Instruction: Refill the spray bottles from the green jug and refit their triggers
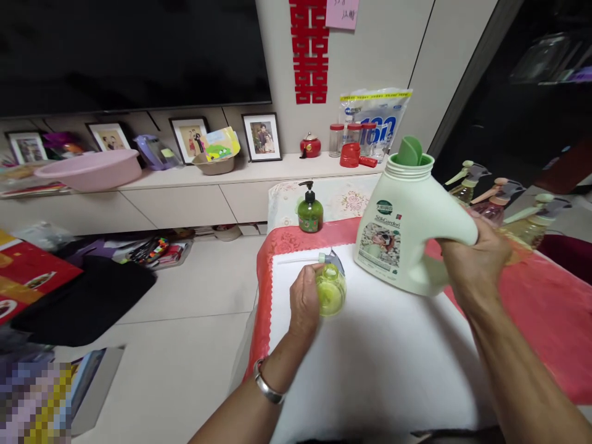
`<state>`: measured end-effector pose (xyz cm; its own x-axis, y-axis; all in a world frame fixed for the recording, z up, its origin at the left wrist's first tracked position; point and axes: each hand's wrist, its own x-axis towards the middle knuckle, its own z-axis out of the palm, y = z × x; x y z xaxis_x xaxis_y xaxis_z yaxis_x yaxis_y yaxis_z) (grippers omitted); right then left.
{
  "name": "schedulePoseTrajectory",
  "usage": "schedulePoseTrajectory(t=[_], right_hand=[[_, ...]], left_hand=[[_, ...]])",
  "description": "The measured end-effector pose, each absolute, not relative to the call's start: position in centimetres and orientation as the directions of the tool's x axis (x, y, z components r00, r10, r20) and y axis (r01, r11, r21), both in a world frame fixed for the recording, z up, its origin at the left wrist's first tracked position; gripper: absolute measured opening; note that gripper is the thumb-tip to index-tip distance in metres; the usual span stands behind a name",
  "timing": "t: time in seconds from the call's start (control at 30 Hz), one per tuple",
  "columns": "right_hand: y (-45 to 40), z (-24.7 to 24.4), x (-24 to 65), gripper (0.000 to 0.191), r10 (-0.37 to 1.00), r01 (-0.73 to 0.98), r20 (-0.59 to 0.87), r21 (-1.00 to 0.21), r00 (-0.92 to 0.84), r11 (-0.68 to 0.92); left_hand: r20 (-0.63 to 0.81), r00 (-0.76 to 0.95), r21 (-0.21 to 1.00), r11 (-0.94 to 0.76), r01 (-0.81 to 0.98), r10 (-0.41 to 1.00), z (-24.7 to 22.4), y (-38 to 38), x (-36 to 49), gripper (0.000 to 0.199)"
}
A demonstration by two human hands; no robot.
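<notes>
My left hand [305, 299] is wrapped round a small yellow-green clear bottle [331, 295] whose neck is uncovered. Just behind that bottle, a grey spray head [333, 261] with a thin dip tube lies on the white mat [370, 376]. My right hand [481, 256] grips the side handle of a large pale green detergent jug [402, 228]. The jug has no cap on, and a green spout shows in its mouth. It is nearly upright, to the right of the small bottle and apart from it. How full either container is, I cannot tell.
A green pump bottle [309, 213] stands at the table's back. Several spray bottles [530, 219] stand at the right, beyond my right hand. Behind the table runs a low cabinet [185, 206] with a pink basin [92, 169], framed photos, jars and a white bag [377, 123].
</notes>
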<state>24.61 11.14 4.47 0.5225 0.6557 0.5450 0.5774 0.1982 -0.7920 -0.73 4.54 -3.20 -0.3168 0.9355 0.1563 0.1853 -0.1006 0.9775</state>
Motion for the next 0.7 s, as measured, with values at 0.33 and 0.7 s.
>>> schedulePoseTrajectory(t=[0.33, 0.7], right_hand=[[11.4, 1.6, 25.2, 0.067, 0.755, 0.612, 0.490, -0.776, 0.435, 0.152], [7.9, 5.6, 30.3, 0.082, 0.864, 0.495, 0.444, -0.821, 0.238, 0.286]], left_hand=[[0.188, -0.352, 0.974, -0.127, 0.188, 0.917, -2.8, 4.5, -0.8, 0.046], [0.165, -0.353, 0.969, -0.084, 0.234, 0.921, -0.9, 4.9, -2.4, 0.029]])
